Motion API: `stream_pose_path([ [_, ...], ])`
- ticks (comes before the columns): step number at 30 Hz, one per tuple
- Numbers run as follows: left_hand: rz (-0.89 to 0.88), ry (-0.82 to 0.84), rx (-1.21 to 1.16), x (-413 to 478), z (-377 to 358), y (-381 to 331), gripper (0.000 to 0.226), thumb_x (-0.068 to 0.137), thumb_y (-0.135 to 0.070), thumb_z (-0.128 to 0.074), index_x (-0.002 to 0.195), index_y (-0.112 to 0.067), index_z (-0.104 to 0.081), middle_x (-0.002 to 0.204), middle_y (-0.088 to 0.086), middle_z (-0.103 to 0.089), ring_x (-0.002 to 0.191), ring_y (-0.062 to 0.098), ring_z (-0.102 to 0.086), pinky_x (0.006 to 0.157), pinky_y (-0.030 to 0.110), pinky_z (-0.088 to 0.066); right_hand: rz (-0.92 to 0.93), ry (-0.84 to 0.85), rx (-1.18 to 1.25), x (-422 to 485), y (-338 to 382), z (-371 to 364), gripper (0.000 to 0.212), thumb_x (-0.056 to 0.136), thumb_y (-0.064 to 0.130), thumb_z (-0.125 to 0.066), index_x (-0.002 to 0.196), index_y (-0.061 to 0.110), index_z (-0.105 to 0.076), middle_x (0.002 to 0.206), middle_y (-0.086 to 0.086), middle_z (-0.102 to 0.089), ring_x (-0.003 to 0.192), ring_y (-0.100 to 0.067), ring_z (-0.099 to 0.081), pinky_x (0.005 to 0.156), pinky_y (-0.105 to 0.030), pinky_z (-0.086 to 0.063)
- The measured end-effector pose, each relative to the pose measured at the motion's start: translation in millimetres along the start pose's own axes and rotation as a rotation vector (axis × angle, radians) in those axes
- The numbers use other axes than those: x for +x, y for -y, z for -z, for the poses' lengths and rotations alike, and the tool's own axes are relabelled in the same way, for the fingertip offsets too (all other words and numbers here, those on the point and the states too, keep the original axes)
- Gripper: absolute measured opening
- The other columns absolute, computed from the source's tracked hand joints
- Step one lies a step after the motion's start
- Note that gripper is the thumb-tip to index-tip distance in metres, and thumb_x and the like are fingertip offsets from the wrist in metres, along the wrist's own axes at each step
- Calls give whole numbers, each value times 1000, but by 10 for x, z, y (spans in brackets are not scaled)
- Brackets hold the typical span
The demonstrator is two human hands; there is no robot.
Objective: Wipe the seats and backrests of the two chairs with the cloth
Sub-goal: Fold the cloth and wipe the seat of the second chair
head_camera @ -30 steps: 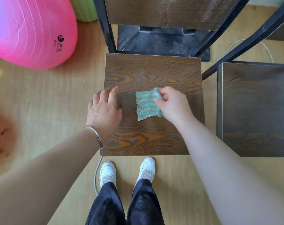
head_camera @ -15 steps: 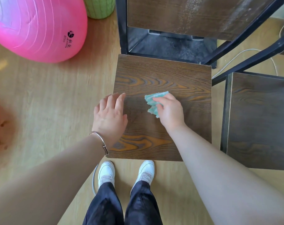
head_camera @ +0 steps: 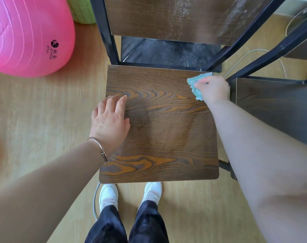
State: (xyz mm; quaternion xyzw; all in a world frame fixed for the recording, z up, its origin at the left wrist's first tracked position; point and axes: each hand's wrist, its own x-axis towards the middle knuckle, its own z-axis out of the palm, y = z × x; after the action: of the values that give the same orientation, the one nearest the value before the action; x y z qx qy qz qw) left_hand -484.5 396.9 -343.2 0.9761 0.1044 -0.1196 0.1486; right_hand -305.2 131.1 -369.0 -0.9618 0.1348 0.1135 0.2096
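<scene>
A pink ball (head_camera: pixel 26 35) fills the upper left of the frame. Left of centre, the left hand (head_camera: pixel 110 118) lies over the left edge of the nearer chair's seat (head_camera: pixel 163 137), fingers straight and slightly spread, holding nothing. At the seat's upper right corner the cloth (head_camera: pixel 195 86) sits bunched on the wood, gripped by the curled fingers of the right hand (head_camera: pixel 213 90). The second chair's seat (head_camera: pixel 275 109) lies just beside, at the right edge of the frame.
</scene>
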Motion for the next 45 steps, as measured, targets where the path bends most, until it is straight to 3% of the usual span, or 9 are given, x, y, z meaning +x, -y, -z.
stream_pose_path([
  [5, -12, 7, 12, 42, -13, -3, 62, 90, -25, -56, 147, -18, -31, 146, 6, -37, 134, 33, -30, 107, 50, -30, 20, -80, 21, -100, -9, -83, 31, 95, 22, -62, 125, 17, -61, 124, -5, -60, 110, -21, -60, 69, -13, -46],
  [11, -20, 55, 5, -98, 16, 59, 62, 92, -26, -54, 148, -19, -30, 147, 6, -35, 131, 33, -32, 105, 49, -32, 313, 81, 74, -883, -90, -407, 27, 94, 7, -60, 118, 12, -71, 120, -1, -59, 106, -21, -59, 91, -32, -55],
  [16, -21, 52, 4, -311, 33, 152, 62, 92, -27, -53, 148, -20, -29, 146, 5, -36, 131, 32, -33, 104, 48, -32, 596, 142, 99, -1769, -173, -783, 30, 82, 1, -61, 102, 16, -78, 96, -3, -66, 79, -31, -57, 78, -32, -50],
  [24, -56, 77, 46, -684, -10, 339, 63, 91, -25, -55, 148, -21, -30, 147, 2, -36, 131, 31, -34, 102, 47, -34, 847, 342, 119, -3125, -153, -1243, 29, 79, 0, -67, 104, 12, -75, 89, 1, -60, 77, -23, -46, 63, -29, -50],
  [29, -25, 55, 74, -809, -28, 391, 64, 91, -26, -54, 149, -20, -28, 147, 4, -37, 131, 33, -34, 103, 49, -35, 669, 298, 278, -3203, -195, -978, 31, 81, -4, -67, 105, 13, -77, 92, 1, -61, 81, -24, -55, 71, -27, -50],
  [35, -31, 11, 54, -731, -93, 287, 65, 89, -24, -58, 147, -18, -31, 145, 9, -39, 127, 37, -36, 100, 54, -36, 128, -25, 349, -1761, -641, 0, 29, 92, 4, -62, 117, 16, -72, 109, 10, -54, 97, -14, -62, 80, -32, -58],
  [37, -43, 7, 48, -682, -143, 208, 65, 88, -24, -59, 147, -18, -31, 145, 9, -39, 127, 38, -36, 98, 55, -37, 44, -23, 253, -1403, -777, 77, 30, 96, 10, -60, 124, 16, -68, 113, 10, -50, 103, -13, -60, 77, -20, -57],
  [41, -82, 18, 71, -612, -203, 124, 64, 90, -26, -56, 147, -19, -31, 147, 8, -37, 128, 38, -34, 99, 54, -36, 104, 9, 162, -1216, -898, -95, 34, 98, 7, -56, 130, 14, -63, 120, 4, -53, 113, -15, -57, 92, -24, -53],
  [45, -91, 29, 66, -635, -235, 162, 60, 91, -29, -56, 146, -19, -33, 145, 9, -39, 127, 38, -36, 97, 55, -38, 304, 61, 124, -1495, -916, -348, 37, 90, -4, -54, 121, 10, -70, 112, -8, -60, 103, -28, -60, 95, -22, -43],
])
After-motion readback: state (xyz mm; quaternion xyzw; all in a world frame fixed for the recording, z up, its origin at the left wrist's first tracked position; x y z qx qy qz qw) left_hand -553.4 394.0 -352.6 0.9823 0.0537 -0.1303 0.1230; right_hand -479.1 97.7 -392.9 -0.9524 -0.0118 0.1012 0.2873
